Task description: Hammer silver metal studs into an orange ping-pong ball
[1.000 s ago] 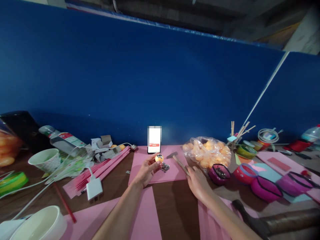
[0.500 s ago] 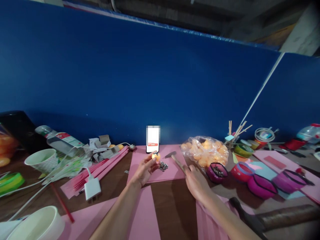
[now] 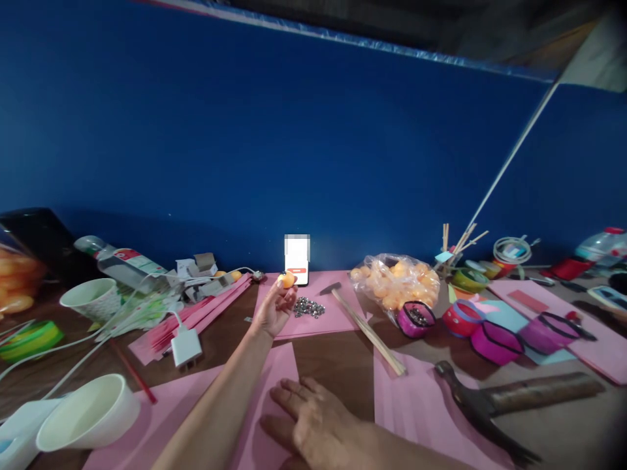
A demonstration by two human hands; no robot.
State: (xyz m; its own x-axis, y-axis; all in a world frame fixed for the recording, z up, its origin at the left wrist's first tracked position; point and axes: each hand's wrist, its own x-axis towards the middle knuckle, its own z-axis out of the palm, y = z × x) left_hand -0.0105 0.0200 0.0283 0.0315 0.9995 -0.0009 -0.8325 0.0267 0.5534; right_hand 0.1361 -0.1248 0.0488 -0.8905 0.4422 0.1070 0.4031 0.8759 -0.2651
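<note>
My left hand [image 3: 272, 308] is raised over a pink sheet [image 3: 337, 313] and pinches a small orange ball [image 3: 287, 280] between thumb and fingertips. Just right of it lies a small heap of metal pieces [image 3: 308, 307]. A thin wooden-handled hammer [image 3: 365, 328] lies diagonally on the sheet, untouched. My right hand [image 3: 308, 424] rests flat near the table's front edge, fingers stretched out on another pink sheet [image 3: 272, 405], holding nothing. A phone [image 3: 296, 259] with a lit screen leans against the blue wall behind.
A clear bag of orange balls [image 3: 399, 287] sits right of the hammer, with several pink and red bowls [image 3: 494, 339] beyond. A large claw hammer [image 3: 504, 398] lies at the front right. White cups [image 3: 91, 411], cables, a white adapter [image 3: 185, 346] and a bottle [image 3: 122, 264] crowd the left.
My right hand left the thin hammer's handle and came back to lie flat on the near pink sheet. My left hand shifted slightly left with the ball still pinched.
</note>
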